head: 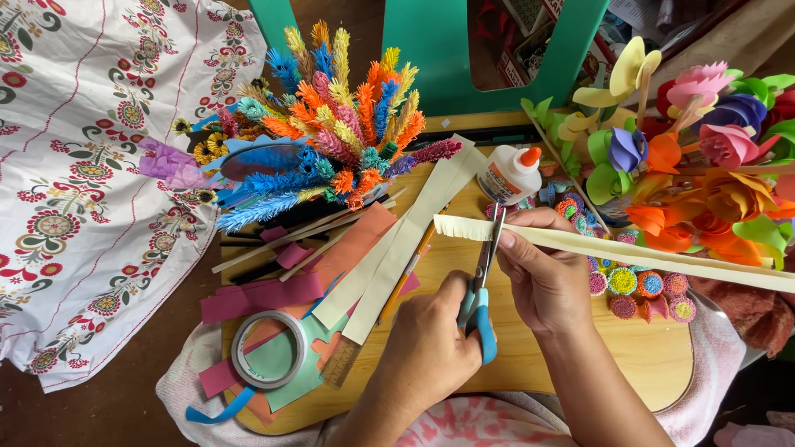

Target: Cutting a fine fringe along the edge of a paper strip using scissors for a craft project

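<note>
While your left hand (437,341) clenches the scissors (481,287), your right hand (545,276) pinches the cream strip (628,252) just right of the blades. The strip's long axis runs toward the surface's (649,356) right edge, its fringed end left of the blades.

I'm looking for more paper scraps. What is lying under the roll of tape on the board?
Under the tape roll lie a light green paper sheet and orange paper, on the wooden board. Whatever sits beneath those sheets is covered.
</note>
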